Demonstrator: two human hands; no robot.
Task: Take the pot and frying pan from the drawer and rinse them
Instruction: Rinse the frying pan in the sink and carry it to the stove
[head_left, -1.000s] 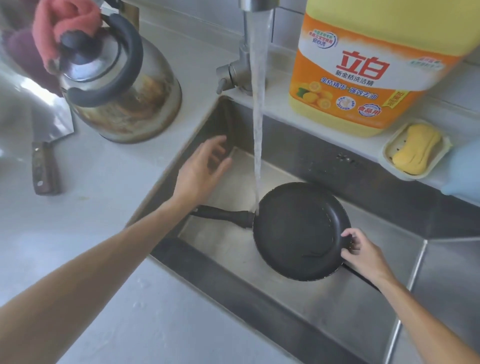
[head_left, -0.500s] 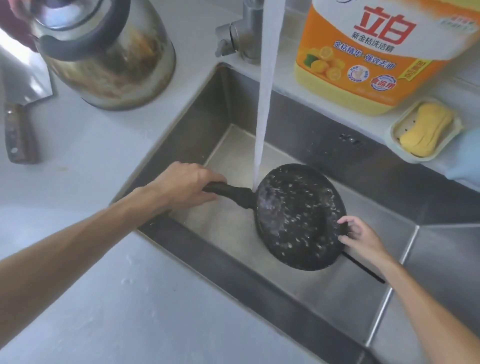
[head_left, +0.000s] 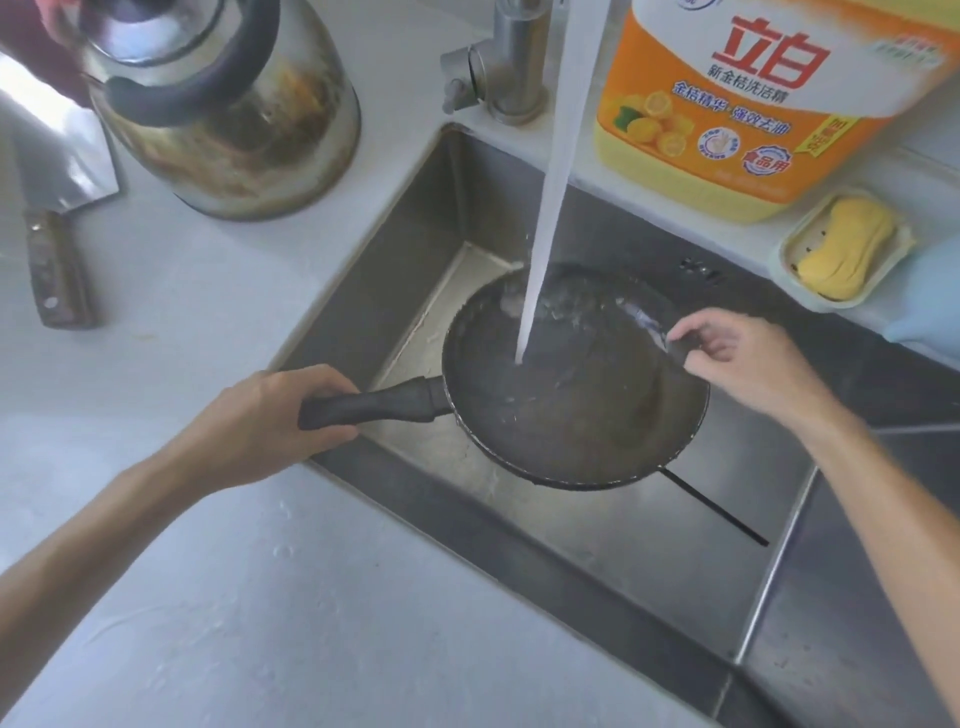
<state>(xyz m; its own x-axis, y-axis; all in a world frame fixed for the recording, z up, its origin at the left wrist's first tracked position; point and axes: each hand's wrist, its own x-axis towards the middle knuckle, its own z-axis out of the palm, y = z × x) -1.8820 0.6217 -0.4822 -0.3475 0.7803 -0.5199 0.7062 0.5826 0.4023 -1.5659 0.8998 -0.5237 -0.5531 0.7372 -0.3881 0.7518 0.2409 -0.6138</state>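
A black frying pan (head_left: 571, 410) is held level over the steel sink (head_left: 649, 545), and the tap's water stream (head_left: 545, 234) falls into its middle. My left hand (head_left: 265, 421) is shut on the pan's black handle (head_left: 374, 408) at the sink's left edge. My right hand (head_left: 748, 364) hovers over the pan's far right rim with fingers loosely curled, holding nothing. No pot is in view.
A steel kettle (head_left: 223, 114) stands on the counter at the back left, with a cleaver (head_left: 52, 218) beside it. The faucet (head_left: 504, 67), a big orange detergent jug (head_left: 753, 104) and a soap dish (head_left: 847, 249) line the sink's back ledge.
My left hand reached down and gripped the handle, then drew the pan under the stream. My right hand let go of the rim and lifted above it. Water now pools in the pan.
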